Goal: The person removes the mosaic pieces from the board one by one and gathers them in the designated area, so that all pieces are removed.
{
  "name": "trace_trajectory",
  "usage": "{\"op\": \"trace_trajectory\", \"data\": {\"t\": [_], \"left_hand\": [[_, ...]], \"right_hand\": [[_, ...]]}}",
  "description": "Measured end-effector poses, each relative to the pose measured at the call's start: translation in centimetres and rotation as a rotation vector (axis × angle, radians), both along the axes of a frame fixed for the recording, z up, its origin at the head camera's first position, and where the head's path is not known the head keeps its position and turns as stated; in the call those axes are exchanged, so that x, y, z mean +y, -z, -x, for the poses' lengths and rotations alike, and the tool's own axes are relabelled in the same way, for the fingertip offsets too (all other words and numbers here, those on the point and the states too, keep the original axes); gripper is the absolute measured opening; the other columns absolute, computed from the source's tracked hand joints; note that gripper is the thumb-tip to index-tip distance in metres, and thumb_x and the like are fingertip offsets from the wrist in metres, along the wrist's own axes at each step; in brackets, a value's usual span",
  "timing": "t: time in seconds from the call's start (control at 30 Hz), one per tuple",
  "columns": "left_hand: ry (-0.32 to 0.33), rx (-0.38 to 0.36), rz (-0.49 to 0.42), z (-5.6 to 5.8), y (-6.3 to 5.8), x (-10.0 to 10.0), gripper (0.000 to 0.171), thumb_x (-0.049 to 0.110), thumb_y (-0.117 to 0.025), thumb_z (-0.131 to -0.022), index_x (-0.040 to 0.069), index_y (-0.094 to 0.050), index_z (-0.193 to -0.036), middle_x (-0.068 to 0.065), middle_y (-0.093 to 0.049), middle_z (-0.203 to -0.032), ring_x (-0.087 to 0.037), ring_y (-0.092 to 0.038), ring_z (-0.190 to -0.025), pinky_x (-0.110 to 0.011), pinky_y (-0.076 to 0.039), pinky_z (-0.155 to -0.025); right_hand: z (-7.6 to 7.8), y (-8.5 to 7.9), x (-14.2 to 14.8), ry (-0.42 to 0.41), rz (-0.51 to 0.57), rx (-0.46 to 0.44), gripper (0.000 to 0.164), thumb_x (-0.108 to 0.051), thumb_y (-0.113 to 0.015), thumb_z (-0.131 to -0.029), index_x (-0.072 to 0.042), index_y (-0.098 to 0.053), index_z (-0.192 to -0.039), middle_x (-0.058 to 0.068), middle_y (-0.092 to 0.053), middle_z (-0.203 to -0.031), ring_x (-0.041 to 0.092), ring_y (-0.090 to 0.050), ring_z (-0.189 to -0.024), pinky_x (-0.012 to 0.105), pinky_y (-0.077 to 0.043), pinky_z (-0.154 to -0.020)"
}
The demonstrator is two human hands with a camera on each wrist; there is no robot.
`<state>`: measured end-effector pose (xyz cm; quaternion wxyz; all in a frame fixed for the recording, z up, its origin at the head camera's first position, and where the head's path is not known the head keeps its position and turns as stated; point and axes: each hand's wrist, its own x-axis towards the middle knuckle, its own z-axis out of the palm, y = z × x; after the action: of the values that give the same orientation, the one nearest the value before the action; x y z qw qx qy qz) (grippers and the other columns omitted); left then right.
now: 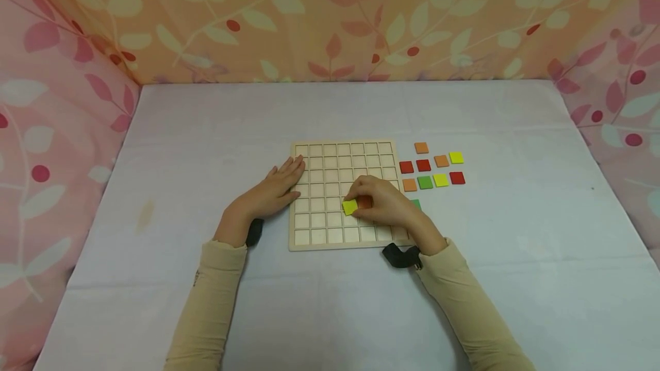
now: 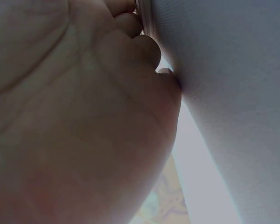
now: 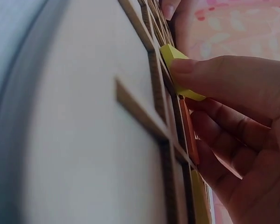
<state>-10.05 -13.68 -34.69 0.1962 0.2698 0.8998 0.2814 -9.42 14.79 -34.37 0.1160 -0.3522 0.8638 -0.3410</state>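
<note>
A pale wooden grid board [image 1: 318, 221] lies on the table. My left hand [image 1: 272, 192] rests with fingers extended on its left edge; in the left wrist view the palm [image 2: 93, 126] fills much of the frame. Between thumb and fingers, my right hand [image 1: 384, 204] pinches a yellow square tile [image 1: 350, 207] over the middle of the board. That tile [image 3: 170, 54] is tilted against the grid ridges in the right wrist view. Just beside it, an orange tile [image 3: 189, 130] sits in a cell, partly covered by the hand. Another yellow tile [image 3: 200, 200] lies in the board nearer the camera.
Right of the board lie several loose square tiles, among them a red tile [image 1: 423, 165], an orange tile [image 1: 421, 147], a yellow tile [image 1: 456, 158] and a green tile [image 1: 425, 182]. One more green tile [image 1: 416, 204] is half hidden by the right wrist. Patterned cloth [image 1: 330, 22] surrounds the white-covered table [image 1: 206, 130].
</note>
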Motion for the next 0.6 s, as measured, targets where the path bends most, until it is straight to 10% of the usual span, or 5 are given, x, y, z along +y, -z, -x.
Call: {"op": "trace_trajectory", "data": {"t": [0.6], "left_hand": [[-0.004,0.005,0.000,-0.02,0.18,-0.03,0.065,0.014,-0.046,-0.099,0.000,-0.007,-0.150,-0.011,0.002,-0.158,-0.025,0.007,-0.143,-0.049,0.002,-0.113]], "right_hand": [[-0.14,0.12,-0.02,-0.044,-0.006,0.115,0.024,-0.010,-0.077,-0.078,-0.008,-0.073,-0.102,-0.001,-0.065,-0.100,0.014,-0.054,-0.092,0.029,-0.047,-0.079]]}}
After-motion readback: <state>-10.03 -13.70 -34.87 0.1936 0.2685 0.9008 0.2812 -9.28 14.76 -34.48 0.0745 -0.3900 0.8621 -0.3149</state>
